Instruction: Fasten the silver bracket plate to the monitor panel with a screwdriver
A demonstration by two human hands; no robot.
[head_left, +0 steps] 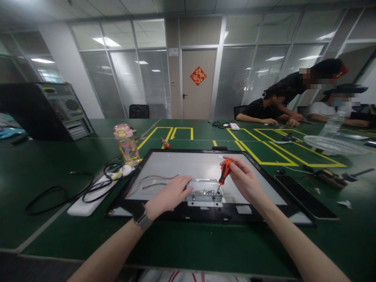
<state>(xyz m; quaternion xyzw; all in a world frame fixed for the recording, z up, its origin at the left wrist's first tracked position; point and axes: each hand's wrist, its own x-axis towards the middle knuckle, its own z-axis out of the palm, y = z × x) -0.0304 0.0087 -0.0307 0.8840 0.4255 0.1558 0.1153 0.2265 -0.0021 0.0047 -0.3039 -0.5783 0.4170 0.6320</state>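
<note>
A flat monitor panel [164, 162] lies face down in its black frame on the green table, silver back up. A small metal board cover [204, 192] sits near its front edge, with thin wires [155, 181] running off to the left. My left hand [172, 194] rests flat on the panel, fingers stretched out and touching the cover's left edge. My right hand [243, 178] is closed round an orange-handled screwdriver [225, 172], held upright with its tip down on the cover's right side.
A pink water bottle [127, 145] stands back left, near black cables [70, 194] and a white power strip [88, 196]. A computer case [49, 109] sits far left. A black flat panel [305, 196] lies right. Several people sit at the far right [293, 102]. A small red screwdriver [165, 144] lies behind.
</note>
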